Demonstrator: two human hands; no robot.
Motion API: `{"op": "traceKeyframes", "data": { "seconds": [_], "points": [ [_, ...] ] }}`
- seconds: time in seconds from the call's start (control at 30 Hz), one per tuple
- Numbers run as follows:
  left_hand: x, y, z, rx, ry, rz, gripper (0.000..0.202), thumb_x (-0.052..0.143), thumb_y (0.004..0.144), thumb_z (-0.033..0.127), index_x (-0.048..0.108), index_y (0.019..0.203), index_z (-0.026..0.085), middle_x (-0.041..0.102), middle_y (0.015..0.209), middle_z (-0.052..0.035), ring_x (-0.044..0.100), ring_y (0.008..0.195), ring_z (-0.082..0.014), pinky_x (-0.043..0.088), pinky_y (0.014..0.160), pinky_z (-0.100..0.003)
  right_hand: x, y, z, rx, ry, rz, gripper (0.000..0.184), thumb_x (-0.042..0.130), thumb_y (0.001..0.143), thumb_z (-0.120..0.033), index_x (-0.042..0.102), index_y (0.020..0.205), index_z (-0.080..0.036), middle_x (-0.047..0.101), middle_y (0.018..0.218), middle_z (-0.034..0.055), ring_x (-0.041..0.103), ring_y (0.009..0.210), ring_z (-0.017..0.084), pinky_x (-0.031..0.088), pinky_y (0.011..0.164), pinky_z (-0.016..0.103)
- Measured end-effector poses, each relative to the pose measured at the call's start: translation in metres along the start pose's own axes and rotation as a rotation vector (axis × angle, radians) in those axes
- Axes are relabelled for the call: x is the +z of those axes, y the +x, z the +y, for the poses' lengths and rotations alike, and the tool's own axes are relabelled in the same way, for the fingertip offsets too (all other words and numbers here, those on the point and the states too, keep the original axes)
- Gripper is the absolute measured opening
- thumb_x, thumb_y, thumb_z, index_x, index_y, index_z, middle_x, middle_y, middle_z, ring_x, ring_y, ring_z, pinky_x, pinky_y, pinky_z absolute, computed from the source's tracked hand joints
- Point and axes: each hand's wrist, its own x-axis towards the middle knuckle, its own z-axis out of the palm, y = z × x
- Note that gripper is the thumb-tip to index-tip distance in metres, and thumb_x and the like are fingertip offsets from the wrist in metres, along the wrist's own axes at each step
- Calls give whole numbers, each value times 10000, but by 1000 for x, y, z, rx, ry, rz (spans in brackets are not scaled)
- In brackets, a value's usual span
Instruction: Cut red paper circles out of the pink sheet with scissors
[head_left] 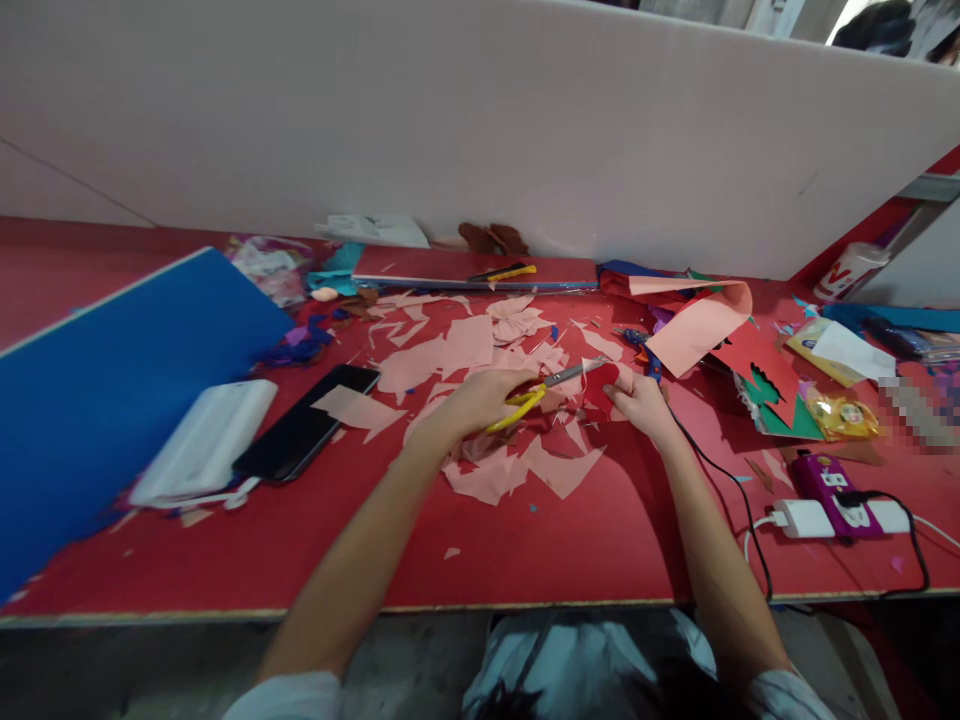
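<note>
My left hand is shut around the yellow handles of a pair of scissors, whose metal blades point toward a small piece of red paper or felt. My right hand pinches that red piece near its edge. The blades reach the red piece, though I cannot tell whether they are cutting it. Under both hands lie many scattered scraps of pink paper. The red worktable carries all of this.
A black smartphone and a white power bank lie left, beside a large blue sheet. On the right are a power strip, black cables, and coloured paper sheets. A white partition stands behind the table.
</note>
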Motion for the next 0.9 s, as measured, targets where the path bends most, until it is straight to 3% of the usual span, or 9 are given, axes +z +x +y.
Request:
{"op": "traceKeyframes", "data": {
  "seconds": [0.17, 0.3, 0.47, 0.67, 0.77, 0.9],
  "points": [
    [-1, 1, 1, 19, 15, -11, 304, 508, 771, 309, 646, 1029, 228, 693, 984, -80, 615, 832, -211, 419, 713, -289, 1, 0, 2, -5, -8, 16, 196, 477, 728, -317, 429, 581, -197, 384, 508, -47, 392, 521, 106, 296, 526, 240],
    [-2, 0, 4, -18, -3, 0, 307, 498, 790, 327, 620, 1053, 227, 689, 1000, -76, 620, 852, -208, 422, 717, -282, 2, 1, 4, 4, 40, 13, 180, 486, 727, -321, 510, 620, -178, 451, 536, -34, 457, 548, 125, 343, 544, 245],
    [-3, 3, 6, -221, 30, 65, 365, 466, 829, 432, 569, 1117, 232, 681, 1033, -84, 633, 870, -224, 429, 687, -280, 3, 3, 7, 36, 170, -6, 250, 523, 729, -330, 651, 823, -138, 645, 726, 23, 599, 717, 190, 462, 706, 305],
    [3, 7, 8, -410, 210, -9, 442, 394, 839, 561, 571, 999, 189, 675, 982, -139, 637, 861, -278, 419, 640, -301, 4, 3, 7, 0, 419, -70, 307, 554, 753, -340, 678, 946, -135, 712, 908, 56, 647, 891, 221, 481, 858, 355],
    [4, 7, 8, -402, 221, -22, 448, 407, 824, 565, 581, 947, 171, 666, 978, -156, 632, 859, -283, 415, 636, -301, 7, 3, 9, -28, 507, -107, 336, 565, 769, -336, 670, 1015, -134, 712, 968, 60, 649, 939, 216, 468, 902, 359],
    [6, 4, 7, -380, 238, 2, 416, 466, 789, 550, 602, 880, 168, 671, 912, -145, 627, 791, -267, 408, 612, -296, 12, 3, 12, -20, 514, -150, 305, 588, 762, -357, 681, 952, -138, 711, 944, 59, 644, 917, 212, 483, 854, 343]
  ]
}}
